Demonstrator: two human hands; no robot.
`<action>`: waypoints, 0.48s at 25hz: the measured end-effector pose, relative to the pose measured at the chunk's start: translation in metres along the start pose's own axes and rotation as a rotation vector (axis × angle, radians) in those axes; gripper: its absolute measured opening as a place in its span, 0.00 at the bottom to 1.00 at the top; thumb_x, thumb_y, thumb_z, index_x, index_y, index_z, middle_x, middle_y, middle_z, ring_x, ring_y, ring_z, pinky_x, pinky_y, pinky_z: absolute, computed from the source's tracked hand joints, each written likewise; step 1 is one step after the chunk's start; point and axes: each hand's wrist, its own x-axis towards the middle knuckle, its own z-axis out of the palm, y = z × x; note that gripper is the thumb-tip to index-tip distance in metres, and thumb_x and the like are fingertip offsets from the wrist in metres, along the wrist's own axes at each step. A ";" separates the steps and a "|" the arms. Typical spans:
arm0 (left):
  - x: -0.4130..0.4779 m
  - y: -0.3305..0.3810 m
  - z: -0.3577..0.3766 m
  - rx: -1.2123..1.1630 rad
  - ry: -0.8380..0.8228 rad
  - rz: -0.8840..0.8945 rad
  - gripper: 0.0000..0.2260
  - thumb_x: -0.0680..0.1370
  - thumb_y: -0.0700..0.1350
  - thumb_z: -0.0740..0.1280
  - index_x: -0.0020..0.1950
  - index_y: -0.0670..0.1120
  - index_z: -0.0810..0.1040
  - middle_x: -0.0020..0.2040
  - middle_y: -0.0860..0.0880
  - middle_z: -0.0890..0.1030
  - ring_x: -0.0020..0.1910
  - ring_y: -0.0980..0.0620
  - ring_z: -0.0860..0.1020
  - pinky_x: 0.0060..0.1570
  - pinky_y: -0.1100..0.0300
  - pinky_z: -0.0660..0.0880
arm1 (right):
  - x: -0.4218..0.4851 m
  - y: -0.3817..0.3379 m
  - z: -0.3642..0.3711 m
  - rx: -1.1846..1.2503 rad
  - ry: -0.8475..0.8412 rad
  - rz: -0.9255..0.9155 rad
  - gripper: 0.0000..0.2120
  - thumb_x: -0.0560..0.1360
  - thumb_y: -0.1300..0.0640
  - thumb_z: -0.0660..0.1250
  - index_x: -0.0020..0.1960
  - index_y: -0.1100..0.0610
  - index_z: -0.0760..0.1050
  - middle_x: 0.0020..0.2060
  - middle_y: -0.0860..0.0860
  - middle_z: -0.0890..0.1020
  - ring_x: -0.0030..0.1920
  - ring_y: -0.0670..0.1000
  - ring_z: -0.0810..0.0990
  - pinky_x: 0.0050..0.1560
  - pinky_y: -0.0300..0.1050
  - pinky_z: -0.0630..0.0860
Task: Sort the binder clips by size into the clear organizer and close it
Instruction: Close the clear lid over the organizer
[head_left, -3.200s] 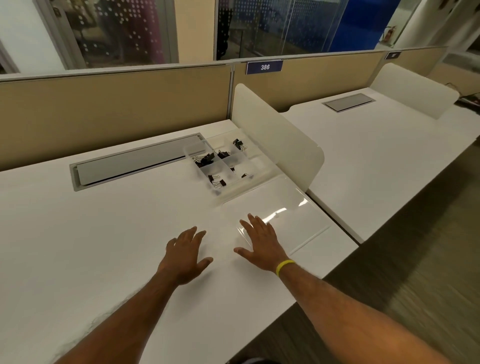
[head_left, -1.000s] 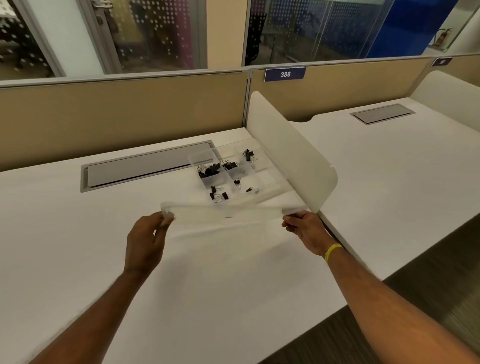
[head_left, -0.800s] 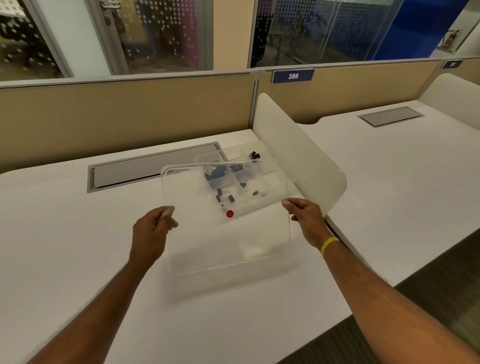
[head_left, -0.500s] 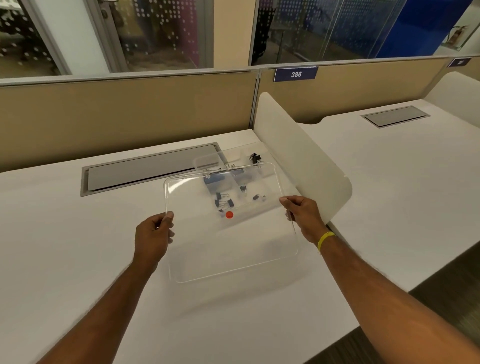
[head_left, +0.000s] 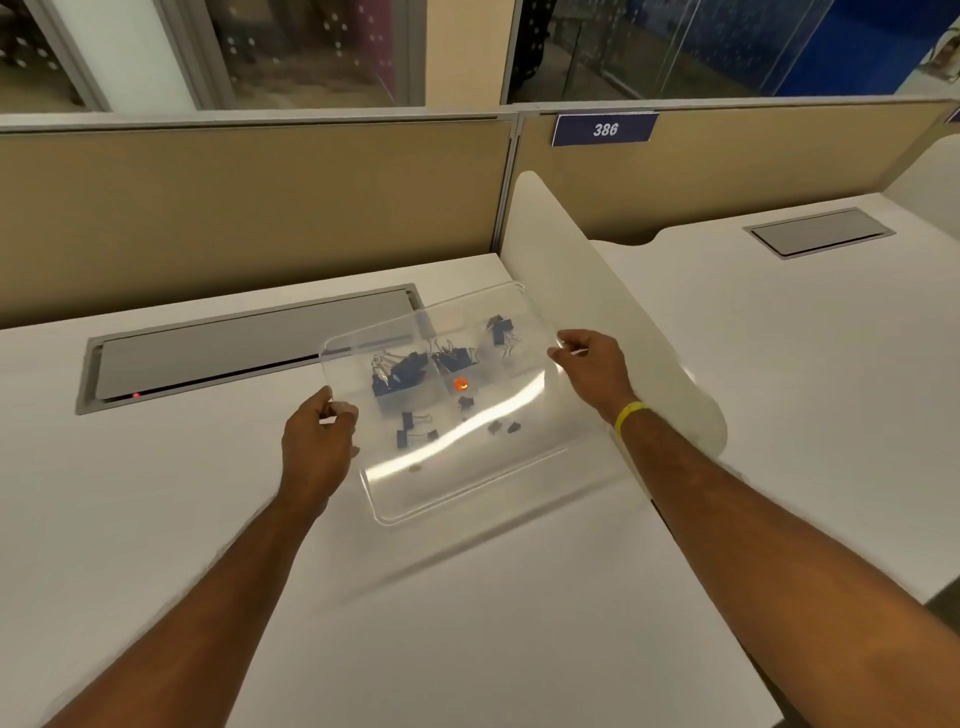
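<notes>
Head view: I have both hands on the clear lid, one at each side edge. The left hand pinches the left edge between thumb and curled fingers. The right hand grips the right edge the same way, with a yellow wristband on that wrist. The lid spans the gap between the hands over the white worktop, and an orange-red dot sits near its middle. Through it I see the organizer with black binder clips grouped in its compartments, the larger cluster toward the left hand. Whether the lid touches the organizer I cannot tell. Beyond the right hand stands a white divider panel. Beyond the left hand a grey cable hatch is set into the worktop.
</notes>
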 end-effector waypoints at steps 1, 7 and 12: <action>0.008 0.002 0.009 0.031 -0.010 -0.005 0.19 0.80 0.44 0.64 0.71 0.42 0.69 0.59 0.46 0.76 0.54 0.45 0.78 0.42 0.59 0.77 | 0.013 0.000 0.002 -0.072 -0.005 -0.030 0.20 0.73 0.56 0.73 0.63 0.59 0.77 0.49 0.52 0.79 0.47 0.49 0.77 0.56 0.41 0.74; 0.047 0.014 0.045 0.195 -0.007 0.048 0.11 0.78 0.42 0.67 0.59 0.42 0.74 0.52 0.48 0.77 0.50 0.45 0.78 0.48 0.52 0.79 | 0.059 0.018 0.024 -0.280 -0.090 -0.081 0.24 0.73 0.51 0.73 0.66 0.58 0.74 0.59 0.58 0.76 0.60 0.56 0.77 0.63 0.46 0.71; 0.067 0.003 0.057 0.504 0.028 0.163 0.20 0.76 0.47 0.71 0.64 0.41 0.72 0.60 0.38 0.75 0.58 0.40 0.76 0.55 0.48 0.76 | 0.062 0.035 0.033 -0.381 -0.096 -0.133 0.26 0.72 0.49 0.73 0.66 0.56 0.74 0.60 0.58 0.74 0.63 0.57 0.72 0.66 0.46 0.67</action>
